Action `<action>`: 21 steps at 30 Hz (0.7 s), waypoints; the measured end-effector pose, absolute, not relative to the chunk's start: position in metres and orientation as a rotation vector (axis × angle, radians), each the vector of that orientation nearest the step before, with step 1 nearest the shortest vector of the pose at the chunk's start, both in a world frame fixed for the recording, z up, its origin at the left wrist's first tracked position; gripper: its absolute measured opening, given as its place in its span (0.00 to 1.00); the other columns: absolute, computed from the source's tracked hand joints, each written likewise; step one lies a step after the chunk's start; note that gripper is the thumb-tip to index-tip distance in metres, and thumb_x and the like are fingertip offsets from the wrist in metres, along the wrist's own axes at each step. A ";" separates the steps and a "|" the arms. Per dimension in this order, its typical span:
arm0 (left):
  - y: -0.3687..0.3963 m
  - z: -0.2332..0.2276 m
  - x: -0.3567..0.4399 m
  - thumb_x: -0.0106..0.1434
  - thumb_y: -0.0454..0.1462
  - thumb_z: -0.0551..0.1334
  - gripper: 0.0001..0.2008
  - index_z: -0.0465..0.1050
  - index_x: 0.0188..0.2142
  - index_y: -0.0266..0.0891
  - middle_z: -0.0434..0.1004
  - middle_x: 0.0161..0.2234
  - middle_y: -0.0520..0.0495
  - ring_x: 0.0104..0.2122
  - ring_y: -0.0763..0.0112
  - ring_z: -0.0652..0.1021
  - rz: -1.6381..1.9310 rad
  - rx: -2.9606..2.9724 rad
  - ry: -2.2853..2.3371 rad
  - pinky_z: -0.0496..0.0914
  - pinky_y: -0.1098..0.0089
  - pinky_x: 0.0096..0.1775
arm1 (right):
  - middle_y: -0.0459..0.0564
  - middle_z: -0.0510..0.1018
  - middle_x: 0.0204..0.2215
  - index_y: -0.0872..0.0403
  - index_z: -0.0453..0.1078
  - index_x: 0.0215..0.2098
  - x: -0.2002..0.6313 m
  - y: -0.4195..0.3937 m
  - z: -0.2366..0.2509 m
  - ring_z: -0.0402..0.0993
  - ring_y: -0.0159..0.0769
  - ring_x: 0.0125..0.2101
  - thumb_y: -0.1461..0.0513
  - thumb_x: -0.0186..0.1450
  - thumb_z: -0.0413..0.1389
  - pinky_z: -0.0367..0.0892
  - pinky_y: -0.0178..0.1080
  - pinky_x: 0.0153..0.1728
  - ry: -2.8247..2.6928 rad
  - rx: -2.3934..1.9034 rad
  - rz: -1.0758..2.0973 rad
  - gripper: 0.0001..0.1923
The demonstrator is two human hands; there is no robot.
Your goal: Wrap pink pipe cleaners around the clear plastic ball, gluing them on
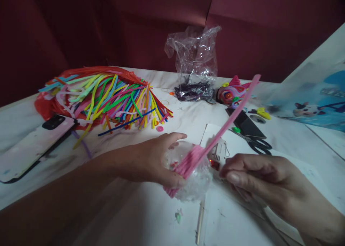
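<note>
Though dim, marbled tabletop [124, 217], maroon backdrop [129, 37]; left hand [153, 158] around plastic [199, 186], right hand [265, 183] pinched.

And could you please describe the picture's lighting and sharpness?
Head view: dim overall, yet the clear plastic bag shows bright glints; head view: dark shadow on the table near the left forearm; head view: blue printed sheet looks blurred, raised pink strip slightly soft.

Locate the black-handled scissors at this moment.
In the head view, the scissors lie right of centre, just beyond the right hand, next to a flat black rectangle.
</note>
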State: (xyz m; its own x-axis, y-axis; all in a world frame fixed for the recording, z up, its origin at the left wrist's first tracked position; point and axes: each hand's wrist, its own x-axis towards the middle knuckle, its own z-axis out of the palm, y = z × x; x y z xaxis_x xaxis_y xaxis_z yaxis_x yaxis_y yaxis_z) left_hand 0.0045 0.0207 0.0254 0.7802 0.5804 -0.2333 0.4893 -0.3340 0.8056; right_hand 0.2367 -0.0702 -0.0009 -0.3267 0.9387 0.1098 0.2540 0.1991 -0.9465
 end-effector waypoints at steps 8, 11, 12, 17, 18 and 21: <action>0.023 0.024 0.004 0.46 0.42 0.67 0.40 0.53 0.57 0.38 0.64 0.53 0.43 0.50 0.56 0.68 0.128 2.011 0.778 0.65 0.64 0.48 | 0.51 0.61 0.28 0.62 0.66 0.33 0.231 -0.073 -0.002 0.60 0.30 0.28 0.56 0.70 0.53 0.59 0.21 0.26 -1.776 -1.162 1.096 0.16; 0.019 0.025 0.006 0.47 0.42 0.66 0.40 0.52 0.57 0.37 0.62 0.54 0.42 0.52 0.55 0.66 0.134 2.036 0.785 0.65 0.64 0.49 | 0.49 0.61 0.24 0.61 0.68 0.34 0.229 -0.076 -0.007 0.58 0.27 0.22 0.54 0.73 0.50 0.55 0.20 0.21 -1.768 -1.134 1.066 0.19; 0.017 0.025 0.006 0.47 0.42 0.66 0.40 0.52 0.57 0.36 0.62 0.55 0.42 0.52 0.55 0.66 0.142 2.054 0.788 0.64 0.64 0.50 | 0.49 0.59 0.22 0.63 0.67 0.30 0.229 -0.076 -0.008 0.56 0.26 0.21 0.53 0.74 0.51 0.54 0.20 0.20 -1.768 -1.135 1.031 0.22; 0.016 0.026 0.005 0.46 0.42 0.67 0.42 0.53 0.57 0.33 0.58 0.57 0.39 0.55 0.53 0.62 0.184 2.139 0.748 0.59 0.63 0.54 | 0.50 0.62 0.26 0.64 0.66 0.30 0.238 -0.073 -0.003 0.61 0.29 0.26 0.51 0.74 0.49 0.60 0.21 0.25 -1.875 -1.224 0.801 0.25; 0.016 0.026 0.003 0.46 0.42 0.67 0.41 0.53 0.57 0.34 0.58 0.57 0.39 0.56 0.53 0.62 0.174 2.144 0.723 0.58 0.63 0.54 | 0.50 0.63 0.30 0.62 0.68 0.34 0.242 -0.072 -0.001 0.63 0.29 0.29 0.51 0.75 0.49 0.62 0.21 0.28 -1.925 -1.247 0.714 0.22; 0.018 0.027 -0.001 0.46 0.42 0.68 0.42 0.52 0.58 0.35 0.57 0.58 0.40 0.56 0.54 0.61 0.116 2.143 0.691 0.58 0.63 0.54 | 0.46 0.63 0.39 0.56 0.68 0.42 0.258 -0.069 0.004 0.64 0.29 0.37 0.45 0.75 0.47 0.65 0.21 0.32 -2.091 -1.328 0.354 0.23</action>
State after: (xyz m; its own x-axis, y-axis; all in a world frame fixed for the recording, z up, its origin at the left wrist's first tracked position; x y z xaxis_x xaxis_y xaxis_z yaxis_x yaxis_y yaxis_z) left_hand -0.0012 0.0178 0.0267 0.8425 0.5149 -0.1580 0.4354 -0.4784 0.7626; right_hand 0.2581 -0.0695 0.0042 -0.2946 0.8838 0.3635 0.7148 0.4563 -0.5300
